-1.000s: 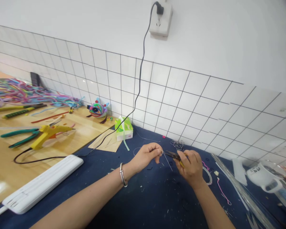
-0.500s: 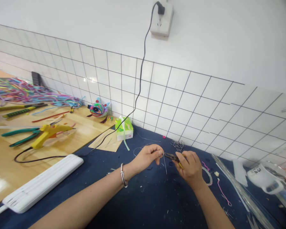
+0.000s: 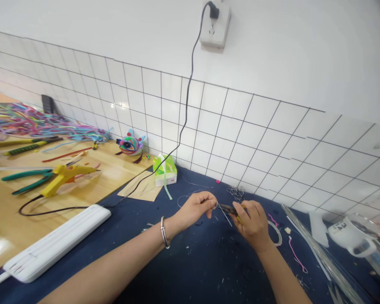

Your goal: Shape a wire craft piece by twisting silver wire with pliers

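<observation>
My left hand (image 3: 194, 209) hovers over the dark blue cloth (image 3: 193, 261), fingers pinched on a thin silver wire (image 3: 223, 213) that hangs down between my hands. A metal bangle sits on that wrist. My right hand (image 3: 253, 221) is closed round small pliers (image 3: 229, 208) with yellow handles, and their dark jaws point left at the wire right by my left fingertips. A tangle of wire (image 3: 237, 193) lies just behind my hands near the tiled wall.
A yellow glue gun (image 3: 63, 177), green-handled pliers (image 3: 25, 179) and coloured strips (image 3: 34, 122) lie on the wooden table at left. A white power strip (image 3: 57, 242), a tissue pack (image 3: 165, 169), a white mug (image 3: 348, 232) and clear rods (image 3: 316, 249) are nearby.
The pliers' jaws have closed in on the wire at my left fingertips, and the hanging wire end has swung a little. Both hands stay in about the same place.
</observation>
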Demonstrator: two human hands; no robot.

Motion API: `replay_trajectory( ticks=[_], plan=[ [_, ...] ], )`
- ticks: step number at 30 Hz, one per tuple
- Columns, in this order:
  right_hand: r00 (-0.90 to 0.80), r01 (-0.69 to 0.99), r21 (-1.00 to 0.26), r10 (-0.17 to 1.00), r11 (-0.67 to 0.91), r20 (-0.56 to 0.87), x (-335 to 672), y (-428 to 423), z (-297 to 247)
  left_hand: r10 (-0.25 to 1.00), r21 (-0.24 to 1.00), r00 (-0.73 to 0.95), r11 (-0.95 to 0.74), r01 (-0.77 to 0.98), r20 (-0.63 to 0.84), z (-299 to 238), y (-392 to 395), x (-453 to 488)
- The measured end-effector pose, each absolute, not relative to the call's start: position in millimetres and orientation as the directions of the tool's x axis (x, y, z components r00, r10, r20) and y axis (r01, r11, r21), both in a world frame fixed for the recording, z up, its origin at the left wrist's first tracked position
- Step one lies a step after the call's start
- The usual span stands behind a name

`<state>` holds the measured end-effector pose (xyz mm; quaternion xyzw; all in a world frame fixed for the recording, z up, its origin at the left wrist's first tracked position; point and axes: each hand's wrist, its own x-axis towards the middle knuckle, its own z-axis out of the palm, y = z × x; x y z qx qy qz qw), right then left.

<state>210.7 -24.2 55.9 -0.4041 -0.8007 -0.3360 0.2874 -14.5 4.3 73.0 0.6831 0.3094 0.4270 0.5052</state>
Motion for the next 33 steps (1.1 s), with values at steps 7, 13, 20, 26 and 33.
replay_trajectory(
  ticks=[7, 13, 20, 26, 33],
  plan=[
    [-0.476, 0.839, 0.189, 0.518, 0.511, 0.711, 209.4, -20.5, 54.7, 0.834, 0.898, 0.471, -0.406, 0.169, 0.288, 76.9, 1.7, -14.2],
    [-0.439, 0.839, 0.114, 0.539, 0.532, 0.719, 206.6, -19.6, 54.2, 0.833, 0.85, 0.435, -0.472, 0.236, 0.342, 79.2, 0.3, -14.1],
    [-0.425, 0.835, 0.076, 0.551, 0.544, 0.719, 205.2, -19.2, 54.9, 0.845, 0.869, 0.427, -0.443, 0.22, 0.322, 77.2, 0.4, -14.5],
    [-0.494, 0.828, 0.196, 0.518, 0.525, 0.698, 207.6, -20.8, 56.4, 0.817, 0.839, 0.465, -0.488, 0.24, 0.341, 80.2, 0.2, -15.9],
    [-0.577, 0.8, 0.349, 0.469, 0.488, 0.668, 215.2, -22.2, 58.9, 0.773, 0.784, 0.522, -0.555, 0.278, 0.361, 82.0, 0.6, -17.7]
  ],
)
